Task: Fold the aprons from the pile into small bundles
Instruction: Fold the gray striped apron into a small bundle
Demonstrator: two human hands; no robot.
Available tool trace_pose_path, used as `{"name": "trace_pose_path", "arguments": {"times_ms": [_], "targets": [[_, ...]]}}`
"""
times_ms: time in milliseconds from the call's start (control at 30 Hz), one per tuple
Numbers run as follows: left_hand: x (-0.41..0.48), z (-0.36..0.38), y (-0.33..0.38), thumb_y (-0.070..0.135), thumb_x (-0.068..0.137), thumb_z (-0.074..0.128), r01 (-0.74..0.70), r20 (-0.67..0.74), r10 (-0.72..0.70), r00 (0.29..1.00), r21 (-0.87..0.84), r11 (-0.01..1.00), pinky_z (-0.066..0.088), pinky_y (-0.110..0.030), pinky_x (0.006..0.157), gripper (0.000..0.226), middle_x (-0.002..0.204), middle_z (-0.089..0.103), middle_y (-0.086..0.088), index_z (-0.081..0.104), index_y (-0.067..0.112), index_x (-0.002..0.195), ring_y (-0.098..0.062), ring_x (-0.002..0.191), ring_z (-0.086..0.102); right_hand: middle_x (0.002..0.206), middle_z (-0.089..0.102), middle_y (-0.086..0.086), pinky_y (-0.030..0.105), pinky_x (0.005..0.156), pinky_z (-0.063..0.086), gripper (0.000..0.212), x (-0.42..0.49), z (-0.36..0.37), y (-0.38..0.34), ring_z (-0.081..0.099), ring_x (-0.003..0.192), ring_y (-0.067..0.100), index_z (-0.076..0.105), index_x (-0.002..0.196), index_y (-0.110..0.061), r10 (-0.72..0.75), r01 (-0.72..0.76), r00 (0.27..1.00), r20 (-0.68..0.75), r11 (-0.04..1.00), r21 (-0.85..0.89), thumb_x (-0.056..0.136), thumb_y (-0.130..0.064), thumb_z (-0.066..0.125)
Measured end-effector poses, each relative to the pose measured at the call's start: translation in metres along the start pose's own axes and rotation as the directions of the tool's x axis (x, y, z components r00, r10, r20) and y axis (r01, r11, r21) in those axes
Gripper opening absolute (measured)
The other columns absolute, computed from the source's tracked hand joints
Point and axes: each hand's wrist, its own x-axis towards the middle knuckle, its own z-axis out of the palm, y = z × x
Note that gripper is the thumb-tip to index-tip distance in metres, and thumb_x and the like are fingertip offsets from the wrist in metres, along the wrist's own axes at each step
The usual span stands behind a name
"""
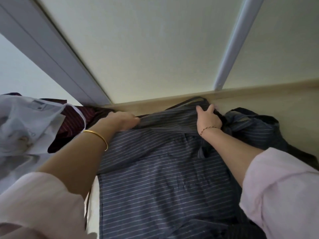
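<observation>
A blue striped apron (164, 169) lies spread out flat on a pale surface (94, 200); its top end is pushed up against the wall (259, 100), and its bottom end runs down toward the person. The left hand (124, 120) pinches the top left corner of the apron, with its fingers curled tight on the cloth. The right hand (208, 120) sits on the top right corner, near the dark neck strap (193, 99); it looks like it holds a bit of cloth or strap there, but two fingers stick up and the picture is blurry, so I am not fully sure.

A second blue apron (253, 126) sits in a lumpy heap just to the right, touching the spread one; a dark red striped apron (74, 116) waits on the left, partly under a white cloth (25, 121).

I think this is the start of the fold; the apron is laid out and the hands hold its top end, but no fold is made yet. The next move likely needs both hands to lift the top end together and bring it down toward the person; the two corners should stay level so the edges line up. The strap should be tucked inside first, or it may hang out of the bundle.
</observation>
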Motion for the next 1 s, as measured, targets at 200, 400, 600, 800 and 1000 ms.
{"name": "trace_pose_path", "arguments": {"times_ms": [200, 400, 600, 800, 1000], "targets": [[0.006, 0.005, -0.008, 0.021, 0.092, 0.049, 0.120, -0.251, -0.019, 0.968, 0.394, 0.911, 0.038, -0.037, 0.090, 0.024, 0.121, 0.058, -0.005, 0.057, 0.022, 0.115, -0.026, 0.116, 0.046, 0.133, 0.040, 0.025, 0.041, 0.091, 0.045, 0.039, 0.008, -0.016, 0.020, 0.046, 0.115, 0.040, 0.036, 0.139, -0.010, 0.045, -0.047, 0.998, -0.033, 0.998, -0.038, 0.099, -0.013, 0.034], [0.012, -0.006, 0.010, -0.004, 0.083, 0.058, 0.240, -0.606, -0.153, 0.781, 0.064, 0.969, 0.040, -0.033, 0.061, 0.035, 0.111, 0.049, -0.013, 0.046, 0.007, 0.115, -0.029, 0.099, 0.051, 0.127, 0.041, 0.021, 0.039, 0.073, 0.043, 0.043, 0.027, -0.033, 0.034, 0.051, 0.094, 0.034, 0.036, 0.138, -0.017, 0.065, -0.024, 0.972, -0.225, 0.983, 0.182, 0.096, -0.010, 0.036], [-0.004, 0.030, 0.041, 0.002, 0.085, 0.055, 0.062, -0.591, -0.035, 0.806, 0.026, 0.998, 0.045, -0.039, 0.087, 0.050, 0.133, 0.033, -0.016, 0.035, 0.009, 0.130, -0.033, 0.115, 0.040, 0.155, 0.014, 0.010, 0.040, 0.096, 0.046, 0.061, -0.034, -0.030, 0.033, 0.041, 0.127, 0.031, 0.022, 0.147, -0.019, -0.148, 0.187, 0.947, -0.287, 0.976, 0.113, 0.093, -0.005, 0.048], [-0.040, 0.088, 0.132, 0.010, 0.092, 0.048, -0.457, -0.300, 0.416, 0.858, -0.080, 0.886, 0.047, -0.042, 0.085, 0.031, 0.122, 0.039, -0.011, 0.043, 0.012, 0.122, -0.032, 0.109, 0.048, 0.140, 0.033, 0.002, 0.037, 0.090, 0.050, 0.045, -0.137, -0.021, 0.060, 0.053, 0.114, 0.020, 0.044, 0.133, -0.015, -0.139, 0.192, 0.964, -0.228, 0.953, 0.233, 0.091, 0.002, 0.046], [-0.083, 0.130, 0.191, 0.018, 0.092, 0.048, -0.608, -0.194, 0.581, 0.791, -0.138, 0.782, 0.047, -0.047, 0.087, 0.019, 0.117, 0.046, -0.011, 0.051, 0.011, 0.110, -0.033, 0.102, 0.053, 0.120, 0.044, 0.001, 0.035, 0.074, 0.050, 0.030, -0.201, -0.018, 0.122, 0.057, 0.088, 0.019, 0.056, 0.116, -0.016, -0.025, 0.048, 0.992, -0.126, 0.981, 0.185, 0.091, -0.001, 0.046]]}}
